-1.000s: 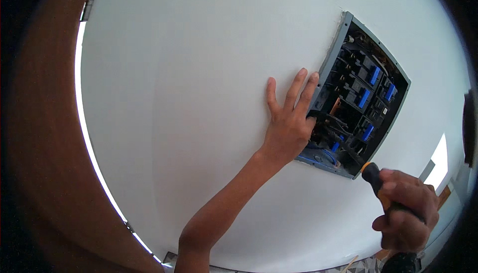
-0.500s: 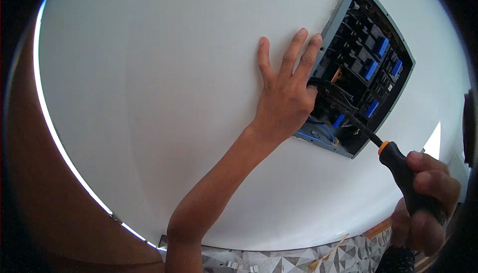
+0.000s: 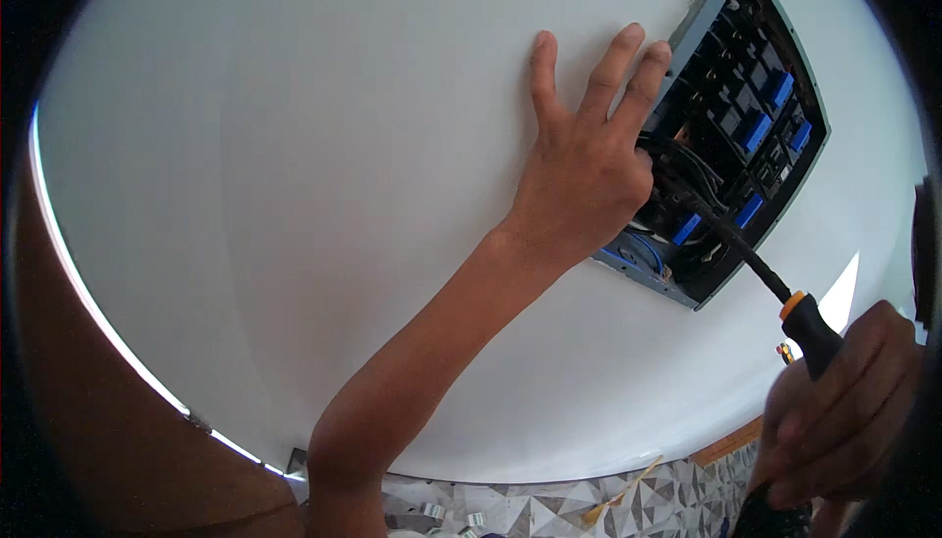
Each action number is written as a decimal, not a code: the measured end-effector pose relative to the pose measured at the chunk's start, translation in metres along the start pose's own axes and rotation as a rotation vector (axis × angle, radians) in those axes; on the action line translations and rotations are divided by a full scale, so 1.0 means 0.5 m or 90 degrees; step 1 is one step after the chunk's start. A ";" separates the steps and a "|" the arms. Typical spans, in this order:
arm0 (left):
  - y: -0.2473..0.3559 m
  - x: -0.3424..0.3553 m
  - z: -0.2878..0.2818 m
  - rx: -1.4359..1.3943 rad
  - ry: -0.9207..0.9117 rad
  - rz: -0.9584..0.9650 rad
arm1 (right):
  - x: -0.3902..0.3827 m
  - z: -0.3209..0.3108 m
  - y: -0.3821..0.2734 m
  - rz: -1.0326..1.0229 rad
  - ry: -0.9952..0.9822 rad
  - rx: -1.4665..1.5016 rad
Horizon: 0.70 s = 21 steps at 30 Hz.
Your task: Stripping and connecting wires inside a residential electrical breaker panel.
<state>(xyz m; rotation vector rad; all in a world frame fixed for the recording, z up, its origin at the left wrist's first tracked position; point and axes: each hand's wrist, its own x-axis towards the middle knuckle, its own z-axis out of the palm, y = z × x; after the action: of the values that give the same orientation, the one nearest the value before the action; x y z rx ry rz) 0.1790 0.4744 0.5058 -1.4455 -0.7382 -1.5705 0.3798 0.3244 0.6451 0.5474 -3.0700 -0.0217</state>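
An electrical breaker panel with a grey metal frame (image 3: 721,3) is set into the white wall at upper right. Blue-toggled breakers (image 3: 757,132) and black cables (image 3: 702,167) fill its inside. My left hand (image 3: 584,185) rests at the panel's left edge, three fingers spread against the wall. Its index finger bends inside at a black cable, seemingly pinching it; the thumb is hidden. Lower right, my right hand (image 3: 849,410) is closed round the black and orange handle of a screwdriver (image 3: 811,330). The shaft slants up-left into the panel; its tip is lost among the dark cables.
White wall (image 3: 373,195) spreads left of the panel. A bright strip (image 3: 108,337) borders a brown surface (image 3: 88,440) at far left. Below lies a grey-patterned tiled floor (image 3: 549,513) with a yellowish stick-like thing (image 3: 623,494). A dark object (image 3: 922,254) stands at the right rim.
The view has shifted, so the panel and my left hand sit farther right. My right hand has turned about the screwdriver handle, its fingers now wrapped lower; the shaft still reaches into the panel.
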 end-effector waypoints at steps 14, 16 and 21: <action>0.003 0.004 0.010 -0.029 0.063 -0.024 | 0.147 0.125 -0.076 0.733 0.576 -0.326; 0.014 0.017 0.005 -0.042 0.078 -0.024 | 0.081 0.139 -0.020 0.378 0.779 -0.382; 0.020 0.028 -0.001 -0.074 0.088 -0.037 | 0.028 0.172 0.031 -0.226 0.849 -0.340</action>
<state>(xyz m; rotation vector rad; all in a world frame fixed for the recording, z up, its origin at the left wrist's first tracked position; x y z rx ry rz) 0.1879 0.4666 0.5181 -1.3928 -0.6216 -1.7634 0.3593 0.3350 0.5598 0.6596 -1.5682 -0.3187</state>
